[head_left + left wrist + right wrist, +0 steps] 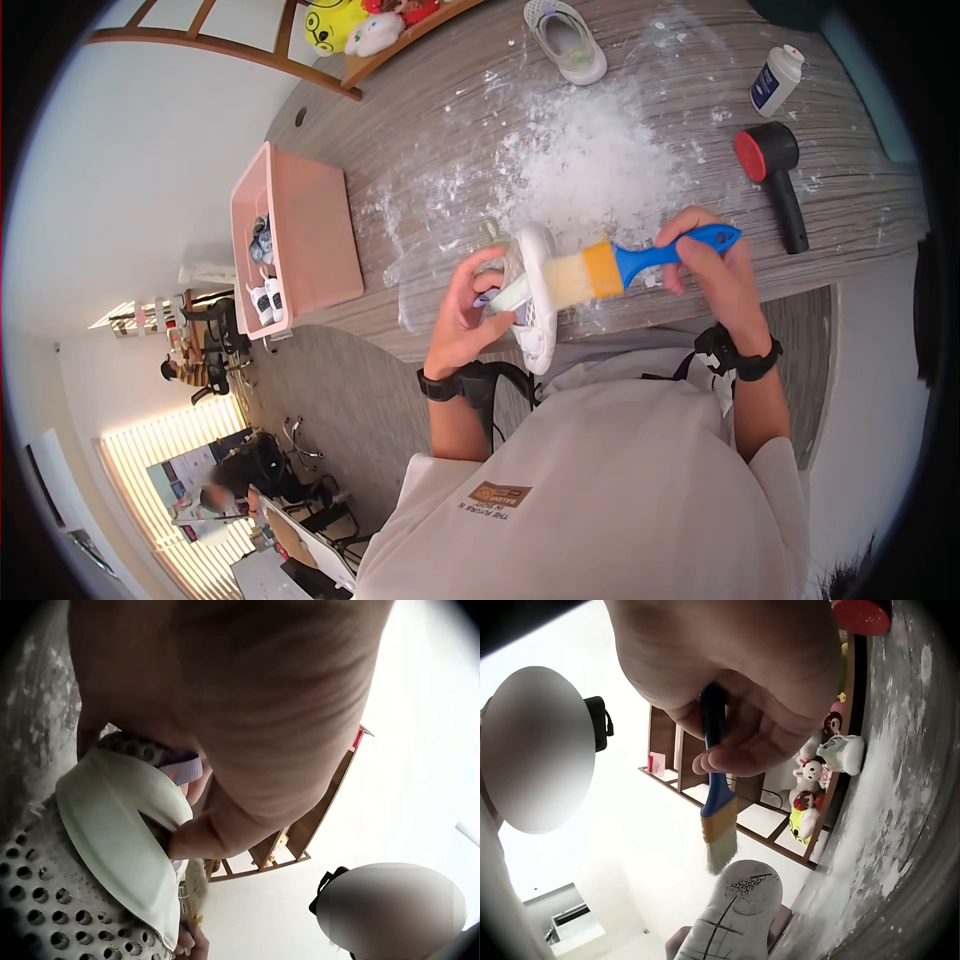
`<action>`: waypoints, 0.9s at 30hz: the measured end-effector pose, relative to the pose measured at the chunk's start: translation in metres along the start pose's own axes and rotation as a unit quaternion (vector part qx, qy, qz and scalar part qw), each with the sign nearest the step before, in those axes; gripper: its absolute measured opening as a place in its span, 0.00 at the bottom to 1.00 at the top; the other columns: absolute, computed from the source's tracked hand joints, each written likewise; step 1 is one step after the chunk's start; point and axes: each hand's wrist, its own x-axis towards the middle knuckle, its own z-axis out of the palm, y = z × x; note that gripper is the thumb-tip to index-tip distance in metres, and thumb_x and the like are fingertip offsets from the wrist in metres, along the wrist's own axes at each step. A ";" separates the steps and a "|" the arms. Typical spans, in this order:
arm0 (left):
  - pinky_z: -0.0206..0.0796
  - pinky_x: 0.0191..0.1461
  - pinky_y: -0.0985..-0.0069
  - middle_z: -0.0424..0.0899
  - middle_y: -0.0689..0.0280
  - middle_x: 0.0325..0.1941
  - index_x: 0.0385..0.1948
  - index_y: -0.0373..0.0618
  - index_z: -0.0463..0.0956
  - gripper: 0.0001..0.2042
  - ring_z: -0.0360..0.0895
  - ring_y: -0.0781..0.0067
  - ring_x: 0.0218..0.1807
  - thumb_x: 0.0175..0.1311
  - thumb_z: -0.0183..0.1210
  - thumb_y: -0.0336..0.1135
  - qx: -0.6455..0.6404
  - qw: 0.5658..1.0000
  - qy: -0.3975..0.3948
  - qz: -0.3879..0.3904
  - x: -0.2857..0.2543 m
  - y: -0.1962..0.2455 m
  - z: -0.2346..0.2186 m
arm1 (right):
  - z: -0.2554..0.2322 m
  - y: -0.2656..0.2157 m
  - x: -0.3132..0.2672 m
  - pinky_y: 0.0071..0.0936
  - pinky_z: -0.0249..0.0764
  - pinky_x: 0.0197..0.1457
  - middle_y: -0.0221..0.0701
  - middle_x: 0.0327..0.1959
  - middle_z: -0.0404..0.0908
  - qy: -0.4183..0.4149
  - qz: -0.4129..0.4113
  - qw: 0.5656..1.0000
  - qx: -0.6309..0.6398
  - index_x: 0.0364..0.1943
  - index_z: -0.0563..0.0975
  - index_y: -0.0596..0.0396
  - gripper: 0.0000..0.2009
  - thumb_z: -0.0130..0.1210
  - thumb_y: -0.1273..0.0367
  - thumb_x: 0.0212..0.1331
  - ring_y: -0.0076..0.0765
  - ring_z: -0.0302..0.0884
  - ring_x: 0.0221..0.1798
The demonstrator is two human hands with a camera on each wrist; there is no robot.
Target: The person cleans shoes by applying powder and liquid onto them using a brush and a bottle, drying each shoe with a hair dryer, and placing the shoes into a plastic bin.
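A white shoe (537, 300) is gripped in my left hand (468, 320), tilted on its side above the table's near edge, its sole facing right. In the left wrist view the thumb presses on the pale green shoe upper (112, 832), beside a lilac tab (182, 769). My right hand (715, 265) holds a brush by its blue handle (650, 256); the pale bristles (568, 279) are at the sole in the head view. From the right wrist, the bristles (721, 851) appear just off the sole's end (754, 889), with contact unclear.
White powder (600, 155) covers the middle of the table. Behind it lies another shoe (570, 45). At the right are a white bottle (778, 80) and a black-and-red device (768, 155). A pink bin (315, 230) with shoes stands left; people are in the room beyond.
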 end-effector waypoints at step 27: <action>0.70 0.60 0.72 0.82 0.60 0.59 0.68 0.38 0.71 0.26 0.76 0.73 0.59 0.67 0.62 0.22 0.265 0.946 0.159 0.097 0.026 0.022 0.026 | -0.037 -0.017 -0.001 0.42 0.76 0.57 0.36 0.50 0.79 0.128 -0.207 0.700 -0.672 0.61 0.77 0.56 0.25 0.60 0.79 0.56 0.47 0.77 0.53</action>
